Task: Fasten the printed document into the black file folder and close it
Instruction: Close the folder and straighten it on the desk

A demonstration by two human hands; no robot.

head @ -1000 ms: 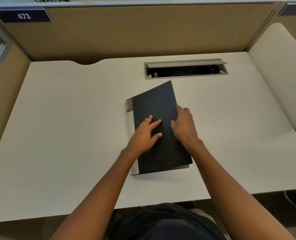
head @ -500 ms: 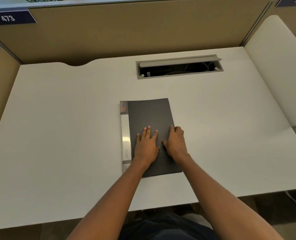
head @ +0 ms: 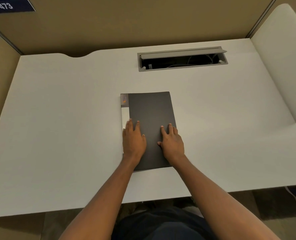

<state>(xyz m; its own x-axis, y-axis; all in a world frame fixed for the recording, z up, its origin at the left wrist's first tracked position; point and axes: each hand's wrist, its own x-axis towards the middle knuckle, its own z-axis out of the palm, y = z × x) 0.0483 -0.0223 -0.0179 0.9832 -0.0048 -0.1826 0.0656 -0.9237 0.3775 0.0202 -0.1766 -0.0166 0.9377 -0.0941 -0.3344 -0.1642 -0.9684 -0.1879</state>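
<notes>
The black file folder (head: 150, 111) lies shut and flat on the white desk (head: 57, 118), its long side running away from me. A white and grey spine strip (head: 124, 108) shows along its left edge. My left hand (head: 133, 141) rests palm down on the folder's lower left part, fingers reaching the spine strip. My right hand (head: 172, 142) lies flat on the lower right part by the free edge. Neither hand grips anything. The printed document is hidden from view.
A grey cable slot (head: 181, 59) with its lid tilted up is set into the desk behind the folder. Tan partition walls (head: 126, 23) enclose the back and left. A white side panel (head: 282, 66) stands at the right. The desk's front edge is near my body.
The folder's cover went from raised and skewed to flat and squared on the desk. My hands slid apart from the cover's middle toward its left and right edges.
</notes>
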